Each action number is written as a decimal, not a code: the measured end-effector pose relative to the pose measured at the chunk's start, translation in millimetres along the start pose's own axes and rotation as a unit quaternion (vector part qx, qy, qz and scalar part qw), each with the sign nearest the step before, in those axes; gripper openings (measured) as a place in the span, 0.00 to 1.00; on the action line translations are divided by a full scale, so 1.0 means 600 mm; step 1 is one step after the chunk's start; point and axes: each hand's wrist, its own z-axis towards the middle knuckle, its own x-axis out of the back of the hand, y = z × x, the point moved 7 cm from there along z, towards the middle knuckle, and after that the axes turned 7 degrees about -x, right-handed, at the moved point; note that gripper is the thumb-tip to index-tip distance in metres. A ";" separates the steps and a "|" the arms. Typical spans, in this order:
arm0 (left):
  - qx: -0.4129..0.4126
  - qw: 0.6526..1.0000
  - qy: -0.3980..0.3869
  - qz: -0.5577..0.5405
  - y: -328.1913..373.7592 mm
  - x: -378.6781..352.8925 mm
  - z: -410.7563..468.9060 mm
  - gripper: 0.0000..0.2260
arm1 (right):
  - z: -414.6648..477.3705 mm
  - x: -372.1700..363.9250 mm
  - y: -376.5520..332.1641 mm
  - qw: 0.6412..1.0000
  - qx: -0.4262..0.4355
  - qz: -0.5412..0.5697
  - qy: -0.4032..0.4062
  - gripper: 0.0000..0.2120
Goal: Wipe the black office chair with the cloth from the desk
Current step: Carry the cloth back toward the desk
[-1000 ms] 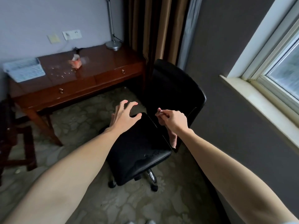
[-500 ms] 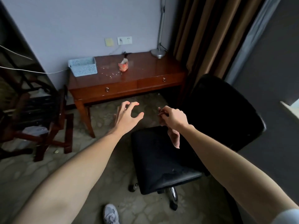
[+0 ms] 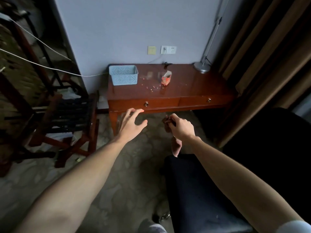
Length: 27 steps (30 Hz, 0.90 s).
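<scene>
Pinching the cloth [image 3: 175, 145], which hangs below it, the right hand [image 3: 180, 127] is over the chair [image 3: 202, 190] seat's front edge; left hand [image 3: 130, 124] spread, before the worktop [image 3: 185, 91].

No lettering can be read on anything here.

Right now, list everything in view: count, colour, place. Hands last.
desk: 1, red-brown wood, against the wall, centre
basket: 1, light blue, on the desk's left end
carton: 1, orange, open, mid-desk
small bits: several, pinkish, scattered on the desk near the carton
lamp: 1, silver, desk's right rear corner
socket: 1, white, wall above the desk
office chair: 1, black, lower right
wooden rack: 1, red-brown, left of the desk
curtains: brown, right
cloth: 1, pinkish-brown, hanging from the right hand
left hand: empty, fingers spread
right hand: pinches the cloth
</scene>
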 end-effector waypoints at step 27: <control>0.125 0.980 -0.114 0.102 -0.482 -0.007 0.601 0.21 | 0.733 -0.243 -0.307 0.987 -0.032 0.127 -0.097 0.10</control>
